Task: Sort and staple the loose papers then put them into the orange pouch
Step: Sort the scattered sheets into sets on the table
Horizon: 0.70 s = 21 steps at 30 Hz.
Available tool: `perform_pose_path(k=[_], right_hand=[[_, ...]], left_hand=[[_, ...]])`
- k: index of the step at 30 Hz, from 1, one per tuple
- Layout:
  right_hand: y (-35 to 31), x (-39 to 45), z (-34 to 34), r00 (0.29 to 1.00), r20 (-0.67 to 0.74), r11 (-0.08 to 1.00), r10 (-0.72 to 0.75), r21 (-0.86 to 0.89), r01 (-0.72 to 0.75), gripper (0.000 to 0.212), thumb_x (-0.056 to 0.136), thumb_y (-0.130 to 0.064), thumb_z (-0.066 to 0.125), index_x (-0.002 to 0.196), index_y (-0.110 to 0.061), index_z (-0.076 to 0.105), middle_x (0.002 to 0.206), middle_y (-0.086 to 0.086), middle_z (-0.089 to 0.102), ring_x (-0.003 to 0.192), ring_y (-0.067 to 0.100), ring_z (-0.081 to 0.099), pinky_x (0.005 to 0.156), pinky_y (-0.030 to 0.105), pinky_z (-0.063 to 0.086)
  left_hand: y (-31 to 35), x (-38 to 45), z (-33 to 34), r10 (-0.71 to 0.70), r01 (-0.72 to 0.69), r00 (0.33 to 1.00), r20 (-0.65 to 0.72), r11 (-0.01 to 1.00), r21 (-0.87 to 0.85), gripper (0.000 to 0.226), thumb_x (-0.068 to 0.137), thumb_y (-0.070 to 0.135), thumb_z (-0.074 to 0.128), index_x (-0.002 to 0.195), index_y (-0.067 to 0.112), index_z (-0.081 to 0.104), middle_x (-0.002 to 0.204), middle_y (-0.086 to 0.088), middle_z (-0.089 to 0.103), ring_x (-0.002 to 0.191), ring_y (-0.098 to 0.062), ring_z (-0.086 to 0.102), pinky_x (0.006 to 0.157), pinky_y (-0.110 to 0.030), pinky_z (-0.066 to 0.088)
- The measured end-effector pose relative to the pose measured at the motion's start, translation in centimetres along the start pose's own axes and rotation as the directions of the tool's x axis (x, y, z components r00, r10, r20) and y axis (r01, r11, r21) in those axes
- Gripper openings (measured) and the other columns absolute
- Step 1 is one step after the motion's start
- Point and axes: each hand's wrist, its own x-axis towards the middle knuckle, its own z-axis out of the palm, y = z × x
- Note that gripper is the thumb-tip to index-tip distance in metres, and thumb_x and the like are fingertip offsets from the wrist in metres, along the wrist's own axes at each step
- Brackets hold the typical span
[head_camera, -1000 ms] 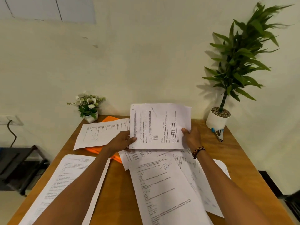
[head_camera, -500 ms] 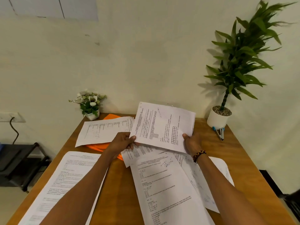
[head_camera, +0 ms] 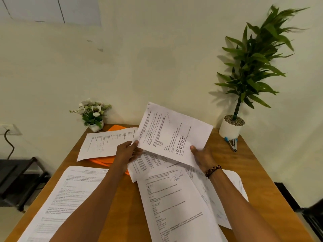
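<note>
I hold a printed sheet (head_camera: 173,133) above the wooden table (head_camera: 122,215), tilted with its left end raised. My left hand (head_camera: 128,152) pinches its lower left corner and my right hand (head_camera: 202,157) grips its lower right edge. Several loose printed papers lie on the table: one at far left (head_camera: 104,142), a large one at near left (head_camera: 70,198), one at near centre (head_camera: 174,206) and others beneath it at right (head_camera: 232,187). The orange pouch (head_camera: 103,160) lies mostly hidden under the far-left paper. A small stapler (head_camera: 232,144) leans by the white pot.
A tall green plant in a white pot (head_camera: 230,128) stands at the table's far right corner. A small flower pot (head_camera: 95,125) sits at the far left corner against the wall. A dark shelf (head_camera: 17,180) stands left of the table.
The held sheet has turned clockwise, its left end rising and its right end dropping. Both hands kept their hold on it and shifted slightly with it.
</note>
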Motion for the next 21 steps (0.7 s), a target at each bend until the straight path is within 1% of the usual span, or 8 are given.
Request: perform_pose_path(k=[3,4,7,9,12,14,18,21], right_hand=[[0.9,-1.3,0.4,0.997,0.067,0.975,0.038,0.216,-0.051,0.079,0.065,-0.033,0.093,0.132,-0.011,0.057,0.134,0.009,0.065,0.120,0.027,0.063,0.102,0.050,0.050],[1.2,-1.9,0.9,0.994,0.088,0.957,0.058,0.277,-0.080,0.086,0.061,-0.032,0.095,0.134,-0.010,0.056,0.134,0.009,0.065,0.121,0.027,0.063,0.103,0.052,0.050],[2.5,-3.3,2.8,0.991,0.109,0.941,0.077,0.322,-0.108,0.046,0.085,-0.003,0.073,0.128,-0.011,0.059,0.130,0.011,0.067,0.119,0.031,0.065,0.099,0.059,0.050],[3.2,-3.5,3.3,0.986,0.153,0.954,0.073,0.279,-0.114,0.047,0.087,0.005,0.069,0.130,-0.010,0.058,0.127,0.009,0.069,0.116,0.031,0.066,0.091,0.059,0.055],[2.0,-3.2,2.0,0.985,0.154,0.968,0.076,0.225,-0.110,0.054,0.079,0.007,0.077,0.126,-0.014,0.061,0.122,0.009,0.072,0.108,0.029,0.071,0.079,0.048,0.061],[-0.3,-2.4,0.4,0.993,0.116,0.993,0.025,0.114,-0.038,0.047,0.078,0.002,0.080,0.118,-0.016,0.066,0.119,0.012,0.072,0.103,0.028,0.072,0.080,0.045,0.058],[-6.5,-1.3,-1.0,0.965,0.239,0.986,-0.105,-0.102,0.132,0.048,0.080,0.003,0.079,0.122,-0.013,0.064,0.109,0.017,0.073,0.102,0.032,0.071,0.085,0.041,0.060],[-9.5,-0.8,1.1,0.915,0.379,0.969,-0.140,-0.136,0.205,0.051,0.076,-0.002,0.083,0.121,-0.012,0.063,0.113,0.006,0.075,0.102,0.019,0.073,0.077,0.026,0.060]], left_hand=[[-0.3,-1.2,1.4,-0.075,0.121,0.981,0.180,0.958,-0.261,0.043,0.092,0.036,0.071,0.128,0.014,0.062,0.113,-0.010,0.075,0.111,-0.027,0.068,0.093,-0.045,0.058],[-0.5,-1.7,2.3,-0.060,0.145,0.965,0.254,0.933,-0.329,0.044,0.094,0.036,0.069,0.133,0.018,0.060,0.118,-0.008,0.074,0.116,-0.027,0.066,0.098,-0.049,0.056],[-1.1,-2.4,5.2,0.073,0.083,0.937,0.343,0.904,-0.420,0.047,0.099,0.028,0.062,0.144,0.024,0.048,0.119,-0.004,0.073,0.107,-0.021,0.071,0.095,-0.052,0.056],[-1.1,-2.0,6.3,0.152,-0.002,0.946,0.286,0.886,-0.464,0.046,0.101,0.019,0.059,0.144,0.026,0.044,0.130,-0.004,0.068,0.118,-0.025,0.067,0.097,-0.056,0.055],[0.7,-1.1,6.0,0.131,-0.095,0.983,0.127,0.963,-0.254,0.040,0.102,0.023,0.059,0.140,0.022,0.047,0.128,-0.008,0.067,0.115,-0.030,0.067,0.089,-0.054,0.059],[1.9,-0.4,5.0,0.161,-0.147,0.980,0.120,0.982,-0.114,0.041,0.102,0.029,0.059,0.140,0.016,0.051,0.122,-0.010,0.071,0.110,-0.032,0.070,0.082,-0.049,0.062],[4.9,-0.1,3.4,0.289,-0.327,0.899,0.330,0.943,0.065,0.042,0.100,0.037,0.061,0.133,0.012,0.059,0.117,-0.012,0.074,0.105,-0.033,0.072,0.069,-0.038,0.062],[7.3,-0.5,3.8,0.291,-0.410,0.812,0.506,0.902,0.139,0.041,0.099,0.039,0.060,0.133,0.016,0.060,0.119,-0.010,0.073,0.106,-0.028,0.073,0.078,-0.045,0.062]])
